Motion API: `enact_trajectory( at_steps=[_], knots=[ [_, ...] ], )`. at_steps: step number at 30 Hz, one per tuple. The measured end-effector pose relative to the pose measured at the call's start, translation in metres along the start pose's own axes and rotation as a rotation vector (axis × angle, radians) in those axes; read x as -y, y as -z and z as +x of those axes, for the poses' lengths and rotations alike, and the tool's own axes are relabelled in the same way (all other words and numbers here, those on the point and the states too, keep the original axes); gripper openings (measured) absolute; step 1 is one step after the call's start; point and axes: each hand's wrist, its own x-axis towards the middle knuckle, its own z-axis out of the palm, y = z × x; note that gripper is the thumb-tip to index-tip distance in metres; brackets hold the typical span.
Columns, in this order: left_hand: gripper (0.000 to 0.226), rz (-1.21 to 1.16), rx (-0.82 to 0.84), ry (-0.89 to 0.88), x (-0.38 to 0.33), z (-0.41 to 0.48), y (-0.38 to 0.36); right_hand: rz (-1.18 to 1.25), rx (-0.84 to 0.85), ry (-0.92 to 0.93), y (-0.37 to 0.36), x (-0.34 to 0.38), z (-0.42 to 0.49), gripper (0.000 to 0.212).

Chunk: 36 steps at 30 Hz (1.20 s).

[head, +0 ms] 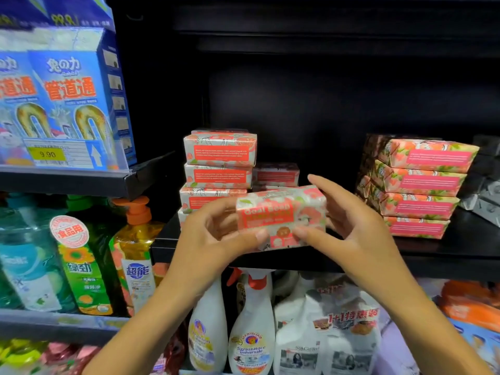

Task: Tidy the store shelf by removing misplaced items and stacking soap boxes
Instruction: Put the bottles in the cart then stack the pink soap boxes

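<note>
I hold one orange-and-white soap box (281, 216) in front of the black shelf (446, 255), just above its front edge. My left hand (216, 234) grips the box's left end, thumb along the lower front. My right hand (349, 220) holds the right end, thumb under the front and fingers over the top. Behind the held box a stack of matching orange soap boxes (220, 169) stands at the shelf's left, with a shorter pile (276, 174) beside it. A stack of pink soap boxes (416, 185) stands to the right.
Silver-grey boxes (484, 196) sit at the far right of the shelf. Blue drain-cleaner boxes (67, 98) fill the upper left shelf, dish-soap bottles (135, 255) stand below them, and white spray bottles (251, 326) and packs stand under the black shelf.
</note>
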Motion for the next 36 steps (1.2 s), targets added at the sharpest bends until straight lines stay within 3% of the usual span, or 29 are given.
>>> enact_trajectory(
  at_steps=[4,8,11,15,19,21,24,29,33,36],
  knots=[
    [0.051,0.042,0.002,-0.104,0.004,-0.002,0.0,-0.049,-0.047,0.079,-0.002,0.004,-0.002,0.044],
    [0.077,0.018,0.05,-0.002,0.001,0.003,0.003,-0.203,-0.138,0.282,-0.007,-0.001,-0.005,0.032],
    [0.069,0.031,0.088,0.038,-0.001,0.006,0.003,-0.264,-0.166,0.404,-0.01,-0.007,-0.004,0.038],
    [0.069,0.07,0.062,-0.04,-0.002,0.004,0.003,-0.311,-0.121,0.323,-0.01,-0.01,-0.002,0.049],
    [0.072,0.169,-0.013,-0.141,-0.003,0.003,0.001,-0.045,0.031,-0.007,-0.002,-0.005,0.0,0.083],
    [0.069,0.226,-0.035,-0.196,-0.003,0.003,0.0,0.112,0.14,-0.079,0.001,-0.003,0.002,0.083],
    [0.068,0.29,-0.041,-0.261,0.0,0.005,-0.003,0.163,0.131,-0.08,-0.002,0.001,0.006,0.061],
    [0.069,0.314,-0.026,-0.288,0.006,0.006,-0.002,0.09,-0.001,-0.05,-0.006,0.003,0.008,0.059],
    [0.085,0.16,0.086,-0.157,0.003,0.006,0.003,-0.077,-0.155,0.113,-0.012,0.003,0.003,0.052],
    [0.079,0.103,0.066,-0.071,-0.002,0.009,0.005,-0.145,-0.191,0.25,-0.016,-0.003,0.002,0.045]
  ],
)
